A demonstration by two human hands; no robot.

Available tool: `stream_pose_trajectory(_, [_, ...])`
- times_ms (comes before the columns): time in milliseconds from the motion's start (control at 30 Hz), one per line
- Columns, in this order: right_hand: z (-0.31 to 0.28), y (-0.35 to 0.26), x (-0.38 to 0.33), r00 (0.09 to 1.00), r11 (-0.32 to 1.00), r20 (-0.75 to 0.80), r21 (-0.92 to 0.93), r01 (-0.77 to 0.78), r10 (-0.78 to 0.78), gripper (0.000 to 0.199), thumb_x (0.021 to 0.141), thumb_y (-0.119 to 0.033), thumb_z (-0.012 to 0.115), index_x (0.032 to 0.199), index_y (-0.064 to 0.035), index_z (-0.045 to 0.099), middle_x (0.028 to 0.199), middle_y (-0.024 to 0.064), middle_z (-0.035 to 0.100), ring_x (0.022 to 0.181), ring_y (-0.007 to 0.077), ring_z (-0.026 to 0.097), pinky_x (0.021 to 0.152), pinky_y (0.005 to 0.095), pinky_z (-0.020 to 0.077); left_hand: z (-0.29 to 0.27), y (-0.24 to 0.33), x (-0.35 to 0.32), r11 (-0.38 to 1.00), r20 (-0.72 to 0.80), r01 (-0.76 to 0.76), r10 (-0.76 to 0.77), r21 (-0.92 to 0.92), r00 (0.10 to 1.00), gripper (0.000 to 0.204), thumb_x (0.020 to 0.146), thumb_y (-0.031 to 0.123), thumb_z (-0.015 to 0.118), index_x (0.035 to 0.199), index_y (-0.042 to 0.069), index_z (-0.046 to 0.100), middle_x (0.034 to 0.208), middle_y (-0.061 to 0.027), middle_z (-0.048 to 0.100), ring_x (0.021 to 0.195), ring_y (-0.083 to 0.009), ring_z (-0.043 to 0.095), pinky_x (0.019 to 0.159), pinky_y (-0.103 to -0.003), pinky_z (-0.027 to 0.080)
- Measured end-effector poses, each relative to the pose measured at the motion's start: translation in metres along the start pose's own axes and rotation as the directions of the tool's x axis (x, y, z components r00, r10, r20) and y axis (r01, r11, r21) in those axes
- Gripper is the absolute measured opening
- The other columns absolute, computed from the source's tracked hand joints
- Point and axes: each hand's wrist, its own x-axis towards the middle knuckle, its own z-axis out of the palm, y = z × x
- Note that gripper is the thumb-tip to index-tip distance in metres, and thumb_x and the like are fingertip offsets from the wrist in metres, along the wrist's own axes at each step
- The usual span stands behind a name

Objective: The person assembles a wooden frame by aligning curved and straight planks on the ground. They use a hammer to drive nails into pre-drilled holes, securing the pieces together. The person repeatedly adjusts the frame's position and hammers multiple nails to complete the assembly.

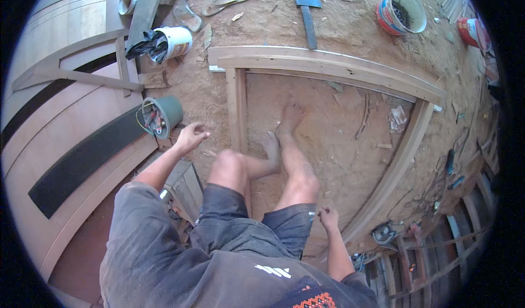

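My left hand [191, 138] is held out just right of a grey-green bucket [171, 111] of tools. Its fingers are loosely bent and a little apart, and I see nothing in them. Beside my right knee, my right hand [328, 219] hangs with its fingers curled together. Whatever they might hold is too small to make out. A wooden frame [328, 68] lies on the ground around my bare feet. Its far beam joins a left post [236, 108] and a long right post [404, 155]. Neither hand touches the frame.
A hammer-like tool with a blue head [309, 1] lies beyond the far beam. Wooden door panels [82, 111] lean at left near a white bucket [178, 41]. Far right stands a bucket of nails [392, 21]. Sandals [227, 0], cables and a power tool [384, 233] lie about.
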Motion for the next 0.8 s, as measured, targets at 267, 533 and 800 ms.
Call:
stream_pose_trajectory(267, [-0.116,-0.216,0.016,0.784,0.86,-0.372,-0.091,0.503,-0.498,0.031,0.095,-0.016,0.073,0.12,0.0014,0.069,0.101,0.0173,0.076,0.089,0.0274,0.073,0.084,0.0395,0.0576,0.132,-0.023,-0.033,0.97,-0.066,0.176,-0.189,-0.167,0.98,0.087,0.081,0.045,0.088,0.147,0.0,0.054,0.144,-0.021,0.063,0.134,-0.0327,0.06,0.114,-0.042,0.047])
stream_pose_trajectory(533, [-0.256,-0.438,0.171,0.151,0.09,-0.053,-0.963,0.252,-0.987,0.095,0.072,-0.015,0.09,0.155,-0.0079,0.044,0.153,0.0244,0.049,0.138,0.044,0.049,0.117,0.0495,0.0396,0.233,-0.031,0.081,0.944,-0.331,0.176,-0.266,-0.279,0.905,0.116,0.071,0.053,0.092,0.159,0.002,0.036,0.15,-0.0296,0.054,0.14,-0.0415,0.053,0.117,-0.048,0.044])
stream_pose_trajectory(800, [-0.266,-0.485,0.211,0.657,0.199,0.057,-0.93,0.309,-0.752,0.068,0.074,-0.019,0.088,0.136,-0.003,0.064,0.095,0.0252,0.073,0.094,0.0427,0.072,0.085,0.048,0.0557,0.265,-0.027,0.115,0.835,-0.425,0.078,-0.355,-0.544,0.833,0.085,0.072,0.045,0.095,0.137,0.0,0.062,0.122,-0.0239,0.073,0.118,-0.0367,0.07,0.102,-0.047,0.054])
